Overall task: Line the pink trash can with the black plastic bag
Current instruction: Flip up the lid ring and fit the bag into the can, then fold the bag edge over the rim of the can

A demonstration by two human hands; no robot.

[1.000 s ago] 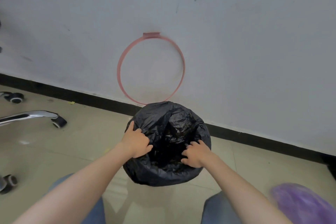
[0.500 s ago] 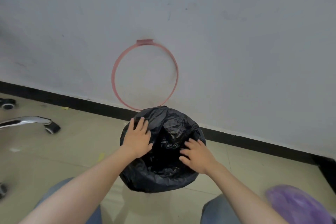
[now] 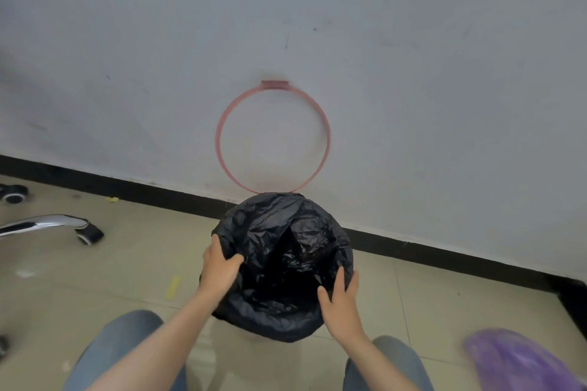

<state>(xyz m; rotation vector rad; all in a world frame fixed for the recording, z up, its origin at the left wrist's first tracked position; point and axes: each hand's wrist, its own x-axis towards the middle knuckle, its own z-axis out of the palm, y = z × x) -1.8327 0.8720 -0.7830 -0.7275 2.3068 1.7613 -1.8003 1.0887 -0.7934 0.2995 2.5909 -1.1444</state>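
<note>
I find the black bag [image 3: 282, 263] already seated over the trash can, which stands on the floor [image 3: 127, 263] just in front of the wall [image 3: 413, 105]. The can's own pink body is not visible; the plastic covers all that shows of it, draped down over the rim on every side I can see. The mouth of the bag is open, with a dark hollow in the middle and loose, crumpled folds around it.

My left hand [image 3: 219, 270] is at the left rim, thumb inside the opening and fingers [image 3: 213, 251] down the outside, pinching the plastic there. My right hand [image 3: 341, 301] lies against the near right side of the bag, fingers spread wide and flat, pressing rather than gripping.

A pink ring [image 3: 273, 136] leans upright against the wall just behind the can, touching neither hand. I judge it to be the can's retaining hoop, though I cannot confirm that.

Assessment: the lining itself appears largely done. What remains, by my reading, is smoothing the overhang, pushing the slack down inside, and lowering the ring over the rim to lock the bag.
</note>
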